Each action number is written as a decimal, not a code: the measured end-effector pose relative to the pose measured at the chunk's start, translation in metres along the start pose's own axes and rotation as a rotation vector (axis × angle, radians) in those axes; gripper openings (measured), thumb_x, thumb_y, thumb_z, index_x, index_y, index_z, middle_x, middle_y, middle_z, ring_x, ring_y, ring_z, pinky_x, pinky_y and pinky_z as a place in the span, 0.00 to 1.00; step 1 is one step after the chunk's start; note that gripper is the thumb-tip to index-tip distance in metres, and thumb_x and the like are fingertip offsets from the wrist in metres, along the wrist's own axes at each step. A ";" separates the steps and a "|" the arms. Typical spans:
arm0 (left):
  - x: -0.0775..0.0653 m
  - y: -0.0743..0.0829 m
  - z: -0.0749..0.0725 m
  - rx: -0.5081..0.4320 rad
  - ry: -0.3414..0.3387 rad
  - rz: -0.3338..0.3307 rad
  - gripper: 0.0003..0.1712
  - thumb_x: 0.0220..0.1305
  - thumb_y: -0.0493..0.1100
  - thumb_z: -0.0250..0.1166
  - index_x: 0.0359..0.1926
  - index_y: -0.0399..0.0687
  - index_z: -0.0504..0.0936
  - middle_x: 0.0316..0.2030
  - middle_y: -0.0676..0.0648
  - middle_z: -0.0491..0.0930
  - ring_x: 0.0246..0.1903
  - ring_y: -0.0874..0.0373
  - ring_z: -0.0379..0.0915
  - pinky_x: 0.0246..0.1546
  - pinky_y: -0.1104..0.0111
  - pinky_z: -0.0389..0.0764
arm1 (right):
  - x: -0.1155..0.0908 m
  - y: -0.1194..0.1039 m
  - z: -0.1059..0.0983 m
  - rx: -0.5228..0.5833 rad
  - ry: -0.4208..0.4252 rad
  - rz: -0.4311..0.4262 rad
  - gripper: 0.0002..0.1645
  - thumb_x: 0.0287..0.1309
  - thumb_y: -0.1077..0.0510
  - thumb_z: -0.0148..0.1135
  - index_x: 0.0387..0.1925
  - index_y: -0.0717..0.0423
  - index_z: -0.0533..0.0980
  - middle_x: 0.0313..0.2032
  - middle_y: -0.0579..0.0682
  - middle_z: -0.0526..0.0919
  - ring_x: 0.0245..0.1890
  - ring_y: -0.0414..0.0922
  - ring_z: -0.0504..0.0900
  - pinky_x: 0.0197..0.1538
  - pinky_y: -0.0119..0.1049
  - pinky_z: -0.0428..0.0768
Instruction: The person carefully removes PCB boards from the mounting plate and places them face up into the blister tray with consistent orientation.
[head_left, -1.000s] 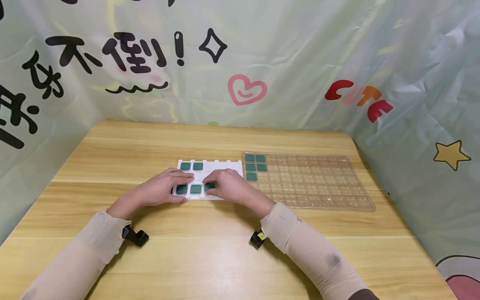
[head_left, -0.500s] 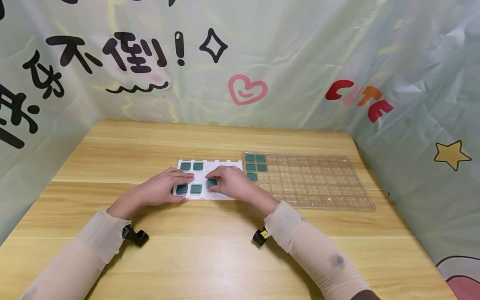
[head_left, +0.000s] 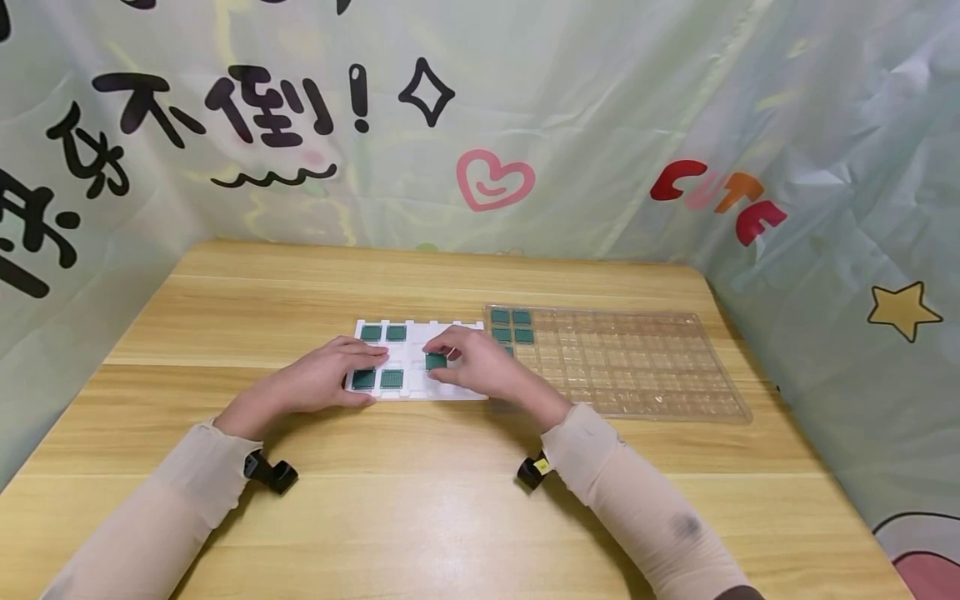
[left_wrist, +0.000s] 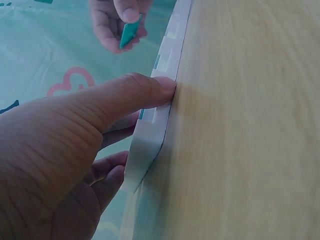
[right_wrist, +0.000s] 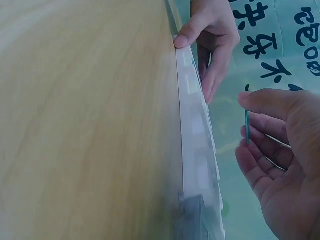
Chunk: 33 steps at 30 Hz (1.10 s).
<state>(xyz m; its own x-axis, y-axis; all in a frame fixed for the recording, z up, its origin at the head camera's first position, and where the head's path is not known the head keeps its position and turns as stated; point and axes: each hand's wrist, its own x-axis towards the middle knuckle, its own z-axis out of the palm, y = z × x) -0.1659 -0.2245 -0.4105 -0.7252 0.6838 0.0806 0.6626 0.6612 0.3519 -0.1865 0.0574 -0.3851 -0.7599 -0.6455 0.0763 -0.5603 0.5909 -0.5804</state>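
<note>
Plainly, right hand (head_left: 483,364) pinching a green chip (head_left: 436,361) above the white tray (head_left: 415,360), left hand (head_left: 318,377) gripping the tray's left end — thumb pressing its near edge.

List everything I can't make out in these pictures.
Head view: part of the white tray, hidden by the left hand and right hand.
Head view: a chip in the clear tray, mostly behind the right hand.
Left wrist view: part of the held chip, behind the right thumb.
Head view: chip markings, too small.
</note>
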 end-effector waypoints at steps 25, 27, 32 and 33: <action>-0.001 -0.001 0.001 0.001 -0.006 -0.006 0.38 0.59 0.53 0.71 0.64 0.38 0.74 0.64 0.43 0.72 0.63 0.40 0.63 0.64 0.48 0.63 | -0.022 0.027 -0.024 0.094 0.090 0.050 0.20 0.56 0.56 0.72 0.50 0.57 0.82 0.45 0.45 0.81 0.41 0.45 0.78 0.46 0.41 0.80; -0.001 -0.001 0.001 0.000 -0.007 -0.008 0.38 0.59 0.54 0.71 0.65 0.38 0.74 0.64 0.43 0.71 0.64 0.41 0.63 0.64 0.49 0.63 | -0.024 0.031 -0.026 0.101 0.089 0.060 0.20 0.56 0.56 0.72 0.50 0.57 0.82 0.44 0.45 0.80 0.41 0.45 0.78 0.45 0.41 0.79; -0.001 -0.001 0.002 0.005 0.003 0.002 0.38 0.59 0.53 0.71 0.64 0.37 0.74 0.64 0.42 0.72 0.63 0.40 0.63 0.64 0.48 0.64 | -0.030 0.039 -0.033 0.106 0.079 0.099 0.21 0.57 0.55 0.71 0.51 0.56 0.81 0.44 0.45 0.79 0.43 0.43 0.78 0.46 0.38 0.79; -0.001 -0.001 0.002 0.007 0.005 0.006 0.38 0.59 0.53 0.71 0.64 0.37 0.74 0.64 0.42 0.72 0.63 0.40 0.63 0.63 0.48 0.64 | -0.031 0.040 -0.035 0.107 0.078 0.104 0.21 0.57 0.55 0.71 0.52 0.57 0.81 0.45 0.46 0.79 0.43 0.43 0.78 0.47 0.38 0.79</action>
<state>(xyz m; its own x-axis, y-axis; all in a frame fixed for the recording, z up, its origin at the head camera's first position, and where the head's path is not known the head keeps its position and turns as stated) -0.1655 -0.2255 -0.4126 -0.7223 0.6861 0.0869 0.6678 0.6594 0.3452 -0.1969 0.1176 -0.3825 -0.8373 -0.5420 0.0717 -0.4425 0.5949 -0.6710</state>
